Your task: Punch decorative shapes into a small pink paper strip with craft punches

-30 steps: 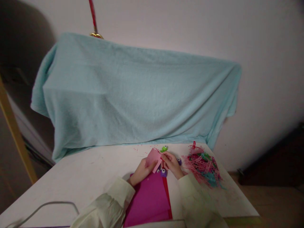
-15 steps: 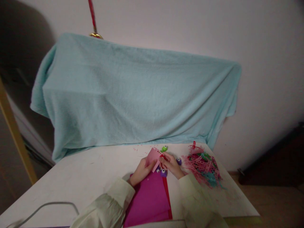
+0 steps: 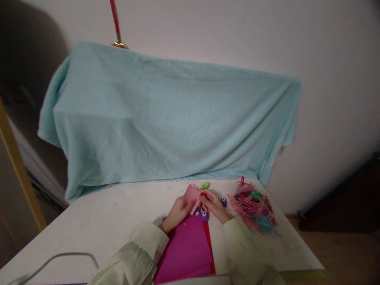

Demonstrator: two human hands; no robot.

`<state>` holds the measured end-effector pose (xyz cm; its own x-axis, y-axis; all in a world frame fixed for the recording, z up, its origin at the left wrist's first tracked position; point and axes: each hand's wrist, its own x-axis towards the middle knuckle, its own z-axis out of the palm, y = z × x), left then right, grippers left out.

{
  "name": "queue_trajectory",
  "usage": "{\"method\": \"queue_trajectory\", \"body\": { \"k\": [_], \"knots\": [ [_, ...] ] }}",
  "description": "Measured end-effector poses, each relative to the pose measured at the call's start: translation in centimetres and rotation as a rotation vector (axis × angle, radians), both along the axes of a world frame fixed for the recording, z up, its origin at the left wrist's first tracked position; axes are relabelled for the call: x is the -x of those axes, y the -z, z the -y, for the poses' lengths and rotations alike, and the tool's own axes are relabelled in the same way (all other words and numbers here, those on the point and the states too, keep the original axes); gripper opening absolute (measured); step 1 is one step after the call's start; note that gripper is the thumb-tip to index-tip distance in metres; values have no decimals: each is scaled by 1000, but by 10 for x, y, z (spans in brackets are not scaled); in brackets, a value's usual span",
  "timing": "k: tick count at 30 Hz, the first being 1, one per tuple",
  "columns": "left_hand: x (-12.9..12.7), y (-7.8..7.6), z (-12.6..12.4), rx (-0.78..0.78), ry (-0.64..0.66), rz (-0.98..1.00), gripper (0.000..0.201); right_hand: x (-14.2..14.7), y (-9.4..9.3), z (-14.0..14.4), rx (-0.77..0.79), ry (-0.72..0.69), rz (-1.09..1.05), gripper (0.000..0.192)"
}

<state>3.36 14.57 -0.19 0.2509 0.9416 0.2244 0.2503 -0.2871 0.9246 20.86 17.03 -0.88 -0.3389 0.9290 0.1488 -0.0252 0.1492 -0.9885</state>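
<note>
A small piece of pink paper (image 3: pixel 190 195), with a row of punched holes along its upper edge, is gripped at its left side by my left hand (image 3: pixel 177 213). My right hand (image 3: pixel 215 206) is closed around a small red paper punch (image 3: pixel 204 195) at the paper's right edge; the fingers cover most of it. Just below the hands are a purple punch with a round eye (image 3: pixel 204 216) and another purple piece, partly covered. Behind them sits a green one (image 3: pixel 206 185), and right of my right hand lies one more purple one (image 3: pixel 223 202).
Magenta sheets (image 3: pixel 185 249) lie under my left wrist, with a red sheet (image 3: pixel 208 241) showing at their right edge. A heap of punched paper strips (image 3: pixel 255 208) is on the table's right side. A light blue cloth (image 3: pixel 178 118) hangs behind. A grey cable (image 3: pixel 65 253) curves front left.
My right hand's fingers have shifted very slightly around the red punch. The paper and my left hand stay almost where they were.
</note>
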Motion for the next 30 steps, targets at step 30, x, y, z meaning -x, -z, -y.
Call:
{"method": "queue_trajectory", "body": {
  "k": [30],
  "knots": [
    [0,8,-5,-107,-94,49,42,-2,7,-5,-41,22,-38,34]
  ]
}}
